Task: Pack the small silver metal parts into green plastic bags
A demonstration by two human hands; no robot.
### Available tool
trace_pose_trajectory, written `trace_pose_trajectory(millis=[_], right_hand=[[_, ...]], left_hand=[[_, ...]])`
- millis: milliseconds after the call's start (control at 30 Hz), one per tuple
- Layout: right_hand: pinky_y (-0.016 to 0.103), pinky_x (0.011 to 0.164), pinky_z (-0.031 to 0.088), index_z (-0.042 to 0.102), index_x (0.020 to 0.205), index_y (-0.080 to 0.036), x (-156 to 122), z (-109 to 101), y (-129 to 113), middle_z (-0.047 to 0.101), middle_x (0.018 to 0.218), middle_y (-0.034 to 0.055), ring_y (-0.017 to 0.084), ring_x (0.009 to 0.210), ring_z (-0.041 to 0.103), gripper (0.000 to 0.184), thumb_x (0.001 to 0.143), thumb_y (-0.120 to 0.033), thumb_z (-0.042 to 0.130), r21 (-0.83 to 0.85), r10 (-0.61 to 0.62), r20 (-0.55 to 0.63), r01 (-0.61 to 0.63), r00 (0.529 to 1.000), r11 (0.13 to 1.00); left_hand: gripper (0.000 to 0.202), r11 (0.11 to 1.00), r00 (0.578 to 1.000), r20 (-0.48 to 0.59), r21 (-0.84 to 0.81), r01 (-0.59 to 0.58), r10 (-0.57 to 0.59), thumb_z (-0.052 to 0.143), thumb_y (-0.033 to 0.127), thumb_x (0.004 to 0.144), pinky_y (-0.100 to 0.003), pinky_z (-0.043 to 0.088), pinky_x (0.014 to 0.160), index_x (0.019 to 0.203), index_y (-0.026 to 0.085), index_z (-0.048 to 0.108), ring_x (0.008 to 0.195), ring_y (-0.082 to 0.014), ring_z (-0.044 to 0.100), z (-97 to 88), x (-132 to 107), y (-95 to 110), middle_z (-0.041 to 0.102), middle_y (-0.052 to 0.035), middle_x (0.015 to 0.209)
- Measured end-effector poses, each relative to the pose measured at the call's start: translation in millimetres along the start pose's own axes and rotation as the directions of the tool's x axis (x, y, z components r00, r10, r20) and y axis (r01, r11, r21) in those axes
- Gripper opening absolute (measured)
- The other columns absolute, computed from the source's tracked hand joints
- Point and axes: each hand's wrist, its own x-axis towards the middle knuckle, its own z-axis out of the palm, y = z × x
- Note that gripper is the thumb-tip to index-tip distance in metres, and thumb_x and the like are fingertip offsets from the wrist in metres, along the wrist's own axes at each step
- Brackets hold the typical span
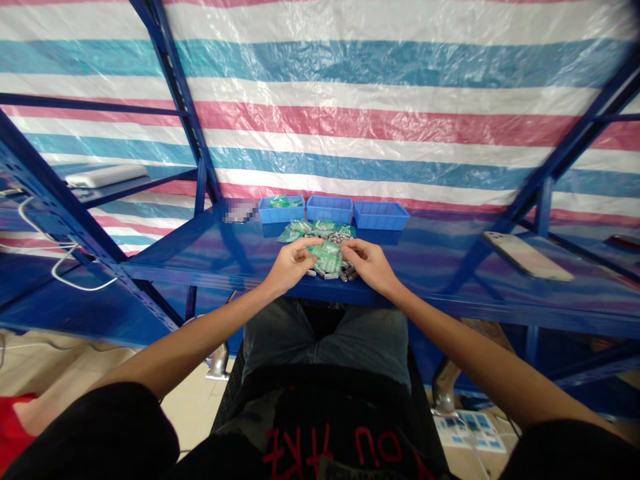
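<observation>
A small clear bag with green printing (327, 257) lies between my hands at the front of the blue table. My left hand (293, 265) has its thumb and fingers curled at the bag's left edge. At the right edge, the fingertips of my right hand (371, 265) are pinched together on the bag. Small silver metal cylinders (349, 272) lie under and beside the bag, near my right fingers. More green-printed bags (300, 229) and a heap of small metal pieces (344, 235) lie just behind. My fingers partly hide the bag's edges.
Three blue bins stand in a row behind the pile: a left bin (283, 215) with green packets inside, a middle bin (330, 211) and a right bin (381, 217). A phone (527, 255) lies to the right on the table (440, 260). Blue rack posts (197, 133) rise at both sides.
</observation>
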Motion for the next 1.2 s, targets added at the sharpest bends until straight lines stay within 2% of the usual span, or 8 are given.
trace_pose_trajectory(millis=[200,267,333,433,700,933,1000,1200], right_hand=[[0.022,0.045,0.04,0.055,0.069,-0.017,1,-1,1,0.053,0.059,-0.0018,0.01,0.049,0.048,0.024,0.079,-0.039,0.055,0.081,0.019,0.018,-0.02,1.0,0.997],[0.022,0.045,0.039,0.054,0.069,-0.017,1,-1,2,0.052,0.059,-0.0024,0.01,0.049,0.047,0.023,0.079,-0.038,0.054,0.093,0.018,0.029,-0.02,0.999,0.995],[0.022,0.045,0.038,0.053,0.07,-0.018,0,-2,1,0.051,0.058,-0.003,0.009,0.049,0.046,0.023,0.08,-0.038,0.052,0.074,0.003,0.036,-0.005,0.999,0.997],[0.022,0.047,0.037,0.053,0.069,-0.018,0,-2,1,0.049,0.057,-0.0032,0.009,0.051,0.044,0.023,0.081,-0.037,0.052,0.027,-0.051,0.03,0.05,0.998,0.998],[0.022,0.05,0.038,0.053,0.068,-0.018,0,-4,-2,0.053,0.06,-0.0012,0.011,0.054,0.047,0.029,0.084,-0.042,0.049,0.05,-0.056,0.012,0.055,0.998,0.997],[0.022,0.05,0.034,0.054,0.064,-0.017,-2,-4,-8,0.051,0.057,-0.0028,0.009,0.052,0.042,0.024,0.078,-0.037,0.057,-0.075,-0.124,0.148,0.136,0.981,0.988],[0.022,0.05,0.033,0.051,0.061,-0.018,-2,-2,-7,0.047,0.054,-0.0039,0.009,0.051,0.041,0.024,0.077,-0.034,0.057,-0.107,-0.151,0.111,0.163,0.982,0.981],[0.023,0.048,0.036,0.057,0.076,-0.019,-3,1,-3,0.05,0.053,-0.0041,0.01,0.047,0.044,0.015,0.079,-0.033,0.056,-0.129,-0.169,-0.084,0.158,0.982,0.979]], left_hand=[[0.052,0.998,1.0,0.02,-0.063,-0.022,0.024,0.067,0.024,0.068,-0.018,0.039,0.049,0.118,0.02,0.051,0.053,-0.0061,0.046,1.2,2,0,0.056,0.0028,0.074],[0.044,0.998,1.0,0.011,-0.059,-0.018,0.019,0.067,0.029,0.071,-0.018,0.038,0.049,0.112,0.018,0.054,0.053,-0.0064,0.046,2.3,3,1,0.054,0.0037,0.068],[0.029,1.0,1.0,-0.009,-0.026,-0.006,0.006,0.064,0.035,0.074,-0.018,0.037,0.048,0.095,0.016,0.059,0.051,-0.007,0.045,3.3,3,2,0.05,0.0048,0.058],[0.026,1.0,1.0,-0.022,0.013,0.012,-0.012,0.064,0.04,0.073,-0.019,0.035,0.046,0.073,0.014,0.058,0.048,-0.0067,0.043,4.5,3,3,0.047,0.005,0.053],[0.024,1.0,0.998,-0.071,-0.029,-0.002,0.0,0.064,0.038,0.074,-0.018,0.032,0.047,0.073,0.015,0.058,0.05,-0.0057,0.039,3.6,9,-4,0.044,0.0054,0.055],[0.025,0.995,0.992,-0.128,-0.104,-0.013,-0.001,0.066,0.039,0.072,-0.019,0.035,0.048,0.076,0.016,0.057,0.049,-0.0067,0.043,-0.6,10,-7,0.048,0.0052,0.054],[0.025,0.996,0.994,-0.106,-0.089,-0.017,0.007,0.065,0.039,0.073,-0.019,0.038,0.051,0.075,0.015,0.058,0.051,-0.0074,0.047,0.4,8,-5,0.052,0.0046,0.056],[0.023,0.994,0.995,-0.104,-0.109,-0.008,-0.003,0.065,0.035,0.074,-0.021,0.044,0.058,0.087,0.016,0.062,0.058,-0.0099,0.054,0.8,6,-6,0.058,0.0025,0.062]])
